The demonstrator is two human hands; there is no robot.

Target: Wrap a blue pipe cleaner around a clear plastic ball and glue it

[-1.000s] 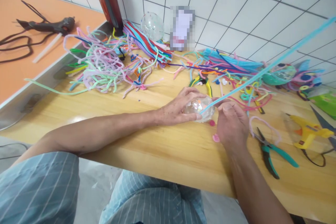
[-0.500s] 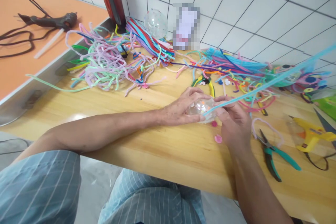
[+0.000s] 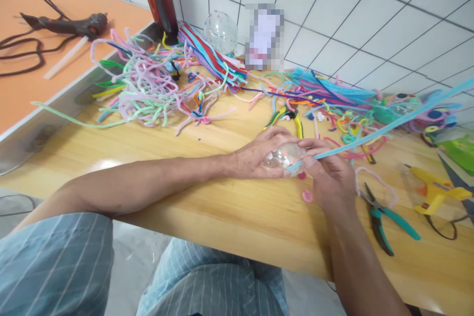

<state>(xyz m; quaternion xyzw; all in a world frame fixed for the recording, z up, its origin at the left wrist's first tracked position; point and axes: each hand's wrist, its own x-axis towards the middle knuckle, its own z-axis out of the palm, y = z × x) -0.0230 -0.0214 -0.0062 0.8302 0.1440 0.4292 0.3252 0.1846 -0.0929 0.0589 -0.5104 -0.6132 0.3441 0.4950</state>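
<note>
Hands [image 3: 254, 158] partly cover the clear ball [image 3: 284, 156]; the blue strand [image 3: 385, 132] exits view.

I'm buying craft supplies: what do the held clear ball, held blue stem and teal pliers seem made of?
Clear ball: probably glossy plastic, being transparent with bright highlights; glass isn't ruled out.
Blue stem: matte, seemingly fuzzy fibre, perhaps over wire, as it juts out nearly straight; any core is hidden.
Teal pliers: grey jaws suggest metal; smooth, coloured handles, probably plastic.
</note>
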